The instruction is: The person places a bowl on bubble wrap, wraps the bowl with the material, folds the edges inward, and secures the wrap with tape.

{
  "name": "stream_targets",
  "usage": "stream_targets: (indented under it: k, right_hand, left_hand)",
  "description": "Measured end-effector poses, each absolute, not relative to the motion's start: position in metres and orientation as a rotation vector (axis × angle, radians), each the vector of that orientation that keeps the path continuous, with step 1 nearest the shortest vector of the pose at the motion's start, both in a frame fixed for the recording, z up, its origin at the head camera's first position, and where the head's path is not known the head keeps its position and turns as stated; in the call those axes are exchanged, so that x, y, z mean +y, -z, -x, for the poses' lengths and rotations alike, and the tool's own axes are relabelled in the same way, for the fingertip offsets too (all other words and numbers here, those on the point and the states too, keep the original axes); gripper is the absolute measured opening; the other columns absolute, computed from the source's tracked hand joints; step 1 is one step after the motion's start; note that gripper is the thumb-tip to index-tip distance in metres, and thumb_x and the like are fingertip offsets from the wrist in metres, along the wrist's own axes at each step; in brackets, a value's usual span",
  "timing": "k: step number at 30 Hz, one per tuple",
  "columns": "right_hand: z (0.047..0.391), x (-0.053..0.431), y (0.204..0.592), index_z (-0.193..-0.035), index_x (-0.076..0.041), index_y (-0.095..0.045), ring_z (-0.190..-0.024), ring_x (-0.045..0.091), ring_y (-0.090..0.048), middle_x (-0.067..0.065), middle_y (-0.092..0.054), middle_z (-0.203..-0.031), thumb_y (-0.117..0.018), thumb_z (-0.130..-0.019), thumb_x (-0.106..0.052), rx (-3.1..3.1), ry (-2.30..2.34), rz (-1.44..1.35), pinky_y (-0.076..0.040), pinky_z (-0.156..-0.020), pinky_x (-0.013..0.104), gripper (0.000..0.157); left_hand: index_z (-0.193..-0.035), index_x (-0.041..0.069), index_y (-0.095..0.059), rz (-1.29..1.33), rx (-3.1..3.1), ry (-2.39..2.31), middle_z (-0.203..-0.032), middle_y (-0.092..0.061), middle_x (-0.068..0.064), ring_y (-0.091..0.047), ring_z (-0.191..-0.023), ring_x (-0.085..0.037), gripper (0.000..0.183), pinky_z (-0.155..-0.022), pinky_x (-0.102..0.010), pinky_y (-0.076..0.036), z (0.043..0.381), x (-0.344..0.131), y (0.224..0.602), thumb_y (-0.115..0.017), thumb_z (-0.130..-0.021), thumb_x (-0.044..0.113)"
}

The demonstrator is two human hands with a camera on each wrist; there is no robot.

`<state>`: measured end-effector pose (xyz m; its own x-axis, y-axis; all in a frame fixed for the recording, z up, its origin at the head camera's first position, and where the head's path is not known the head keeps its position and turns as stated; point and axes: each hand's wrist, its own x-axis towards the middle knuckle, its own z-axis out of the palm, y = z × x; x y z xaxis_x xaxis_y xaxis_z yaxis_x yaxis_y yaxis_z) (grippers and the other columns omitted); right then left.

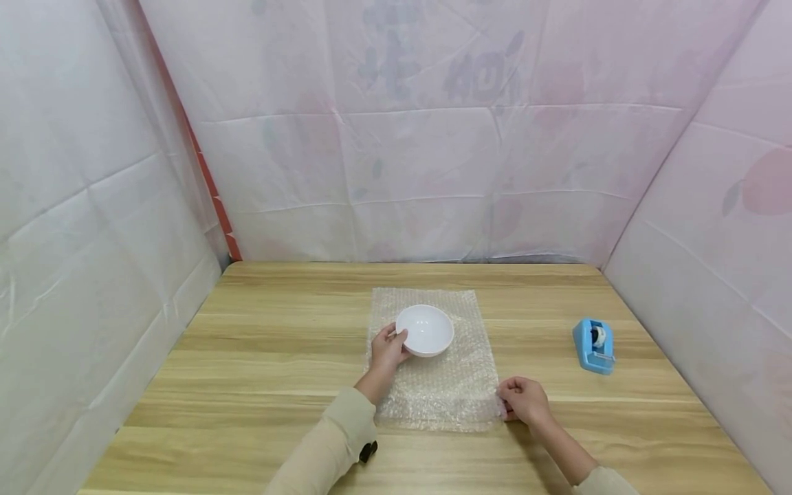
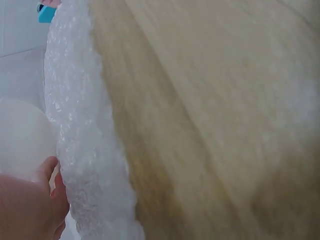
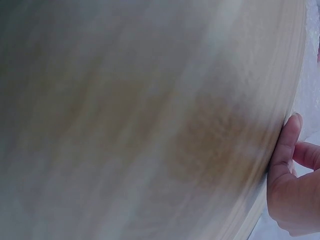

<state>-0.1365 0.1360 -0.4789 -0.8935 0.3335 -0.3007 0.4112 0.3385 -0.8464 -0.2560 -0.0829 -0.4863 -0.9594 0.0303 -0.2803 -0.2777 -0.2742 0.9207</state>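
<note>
A white bowl [image 1: 424, 331] stands upright over a sheet of bubble wrap [image 1: 433, 402] on the wooden table. My left hand [image 1: 388, 348] grips the bowl's left side, thumb at the rim and fingers around the outer wall. In the left wrist view that hand [image 2: 35, 205] shows at the lower left beside the pale bowl [image 2: 22, 137]. The near right corner of the bubble wrap is pinched by my right hand [image 1: 523, 399]. Thumb and fingers of the right hand [image 3: 295, 185] meet at the sheet's edge in the right wrist view.
A blue tape dispenser [image 1: 594, 346] with a roll of tape sits on the right of the wooden table [image 1: 278, 330]. Pale printed sheets [image 1: 414, 158] hang as walls behind and at both sides. A small black object [image 1: 368, 451] shows by the left sleeve.
</note>
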Motion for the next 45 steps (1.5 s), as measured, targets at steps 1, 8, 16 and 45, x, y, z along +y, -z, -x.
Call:
stream_targets:
  k: [1, 8, 16, 45]
  right_hand:
    - [0.136, 0.136, 0.479, -0.093, 0.009, -0.056, -0.056, 0.013, -0.054, 0.002, -0.056, -0.063, -0.052, -0.089, -0.002, 2.510, 1.622, -0.695, -0.051, -0.051, 0.029, 0.013]
    - [0.137, 0.134, 0.480, -0.091, 0.009, -0.057, -0.056, 0.012, -0.054, 0.000, -0.056, -0.061, -0.052, -0.088, -0.002, 2.508, 1.644, -0.696, -0.051, -0.049, 0.026, 0.012]
    - [0.137, 0.136, 0.478, -0.093, 0.010, -0.057, -0.058, 0.013, -0.055, 0.001, -0.057, -0.064, -0.052, -0.089, -0.003, 2.490, 1.644, -0.693, -0.052, -0.052, 0.027, 0.015]
    - [0.118, 0.145, 0.459, -0.089, -0.004, -0.054, -0.066, 0.009, -0.062, -0.001, -0.060, -0.069, -0.048, -0.092, -0.012, 2.024, 1.814, -0.331, -0.054, -0.063, 0.023, 0.011]
  left_hand:
    - [-0.129, -0.008, -0.044, 0.312, 1.760, -2.344, -0.123, -0.052, -0.030, -0.064, -0.094, -0.029, 0.041, -0.080, -0.037, -0.055, 0.256, -0.083, 0.487, -0.053, -0.091, 0.006]
    - [-0.128, -0.008, -0.045, 0.298, 1.801, -2.334, -0.120, -0.054, -0.030, -0.065, -0.093, -0.027, 0.041, -0.077, -0.036, -0.056, 0.255, -0.082, 0.490, -0.055, -0.090, 0.005]
    - [-0.128, -0.007, -0.046, 0.287, 1.780, -2.361, -0.121, -0.054, -0.029, -0.064, -0.097, -0.029, 0.040, -0.078, -0.036, -0.056, 0.254, -0.079, 0.493, -0.054, -0.090, 0.004]
    - [-0.129, -0.003, -0.047, 0.248, 1.907, -2.286, -0.121, -0.057, -0.027, -0.064, -0.086, -0.017, 0.044, -0.068, -0.028, -0.056, 0.251, -0.080, 0.498, -0.058, -0.090, 0.012]
